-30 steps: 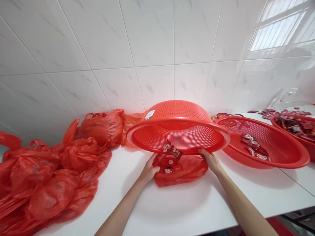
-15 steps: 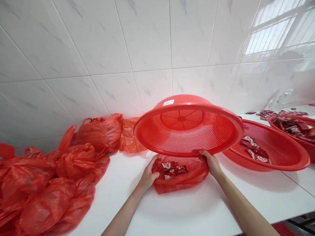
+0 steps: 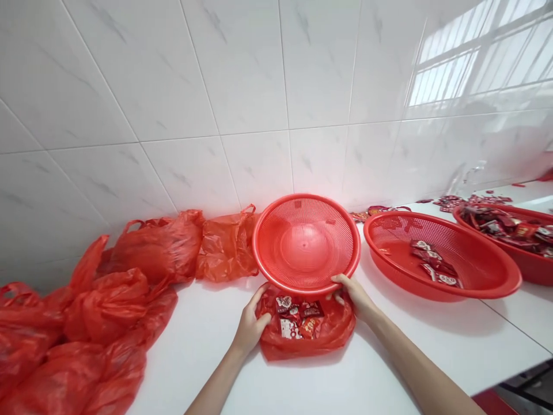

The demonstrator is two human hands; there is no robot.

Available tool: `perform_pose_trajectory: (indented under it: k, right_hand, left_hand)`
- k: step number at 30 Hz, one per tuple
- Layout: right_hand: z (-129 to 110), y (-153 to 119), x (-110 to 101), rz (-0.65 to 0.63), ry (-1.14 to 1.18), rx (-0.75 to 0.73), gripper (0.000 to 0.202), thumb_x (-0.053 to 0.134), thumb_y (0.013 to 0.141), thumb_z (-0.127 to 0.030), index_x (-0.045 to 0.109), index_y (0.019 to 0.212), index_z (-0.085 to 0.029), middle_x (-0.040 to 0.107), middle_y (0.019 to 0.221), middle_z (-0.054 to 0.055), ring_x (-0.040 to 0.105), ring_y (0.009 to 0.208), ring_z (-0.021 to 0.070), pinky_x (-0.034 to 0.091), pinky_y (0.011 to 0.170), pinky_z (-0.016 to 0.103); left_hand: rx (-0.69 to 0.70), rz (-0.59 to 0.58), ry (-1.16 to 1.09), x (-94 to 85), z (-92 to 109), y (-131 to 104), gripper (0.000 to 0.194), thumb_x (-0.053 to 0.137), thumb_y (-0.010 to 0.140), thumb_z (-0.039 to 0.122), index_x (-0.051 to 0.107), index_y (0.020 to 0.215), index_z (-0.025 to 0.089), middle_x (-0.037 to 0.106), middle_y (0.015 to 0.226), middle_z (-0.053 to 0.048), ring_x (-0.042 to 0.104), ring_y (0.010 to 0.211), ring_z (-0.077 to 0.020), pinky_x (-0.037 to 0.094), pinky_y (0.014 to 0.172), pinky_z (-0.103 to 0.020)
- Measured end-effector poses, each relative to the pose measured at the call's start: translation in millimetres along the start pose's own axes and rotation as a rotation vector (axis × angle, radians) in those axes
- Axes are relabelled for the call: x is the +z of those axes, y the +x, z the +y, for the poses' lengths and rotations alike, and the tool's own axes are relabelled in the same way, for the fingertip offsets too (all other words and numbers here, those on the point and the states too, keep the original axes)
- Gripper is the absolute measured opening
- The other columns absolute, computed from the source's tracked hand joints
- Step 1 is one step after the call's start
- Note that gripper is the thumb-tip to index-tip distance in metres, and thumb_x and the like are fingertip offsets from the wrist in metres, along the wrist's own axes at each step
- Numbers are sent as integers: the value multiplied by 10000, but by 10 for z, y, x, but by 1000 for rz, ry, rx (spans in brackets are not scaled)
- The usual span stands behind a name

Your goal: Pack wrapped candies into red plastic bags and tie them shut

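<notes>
A round red perforated basket (image 3: 306, 242) stands tipped up on its rim against the tiled wall, its hollow side facing me and empty. My right hand (image 3: 352, 294) grips its lower rim. Below it on the white counter lies an open red plastic bag (image 3: 305, 340) with small red wrapped packets (image 3: 296, 317) inside. My left hand (image 3: 250, 323) holds the bag's left edge.
Several filled red plastic bags (image 3: 99, 311) pile up at the left along the wall. To the right sits a wide red basket (image 3: 496, 282) with a few packets, and another basket (image 3: 531, 262) heaped with packets beyond it. The counter's front edge runs close at lower right.
The basket swung from mouth-down over the bag to upright against the wall. The packets that clung to it now lie in the bag. Both hands kept their holds.
</notes>
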State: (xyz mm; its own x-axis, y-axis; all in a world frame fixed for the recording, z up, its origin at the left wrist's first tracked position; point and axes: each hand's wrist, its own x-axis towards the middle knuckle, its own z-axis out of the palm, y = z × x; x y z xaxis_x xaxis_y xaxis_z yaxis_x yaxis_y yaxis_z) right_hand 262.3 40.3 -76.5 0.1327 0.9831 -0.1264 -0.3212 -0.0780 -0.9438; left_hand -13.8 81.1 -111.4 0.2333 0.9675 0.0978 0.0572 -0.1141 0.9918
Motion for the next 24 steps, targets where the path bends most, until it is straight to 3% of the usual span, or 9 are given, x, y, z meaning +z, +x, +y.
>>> perform_pose_trajectory:
  k: [2, 10, 17, 24]
  right_hand:
    - [-19, 3, -9, -33, -1, 15, 358, 639, 681, -473, 622, 495, -167, 660, 495, 79, 328, 364, 69, 256, 417, 245]
    - [-112, -16, -15, -39, 21, -36, 493, 650, 730, -614, 689, 585, -144, 678, 533, 66, 368, 375, 72, 322, 446, 236]
    - [-115, -14, -19, 76, -123, -169, 603, 682, 706, -743, 722, 682, -142, 709, 664, 60, 393, 416, 78, 330, 482, 260]
    - [-35, 4, -49, 117, -280, -206, 622, 687, 701, -784, 642, 525, -188, 487, 425, -13, 510, 530, 153, 394, 587, 275]
  left_hand:
    - [-5, 8, 10, -6, -3, 10, 763, 551, 587, 195, 583, 1347, 135, 632, 1408, -123, 564, 1334, -313, 427, 1154, -422]
    - [-6, 4, 47, 1, 0, 3, 769, 553, 601, 208, 565, 1366, 135, 602, 1444, -128, 522, 1378, -318, 397, 1174, -415]
    - [-9, 12, 47, 10, 73, -16, 746, 553, 591, 197, 604, 1334, 156, 618, 1425, -113, 533, 1366, -320, 396, 1175, -426]
    - [-19, 28, 48, 24, 102, -28, 761, 551, 585, 207, 570, 1345, 155, 609, 1427, -118, 536, 1358, -314, 428, 1143, -405]
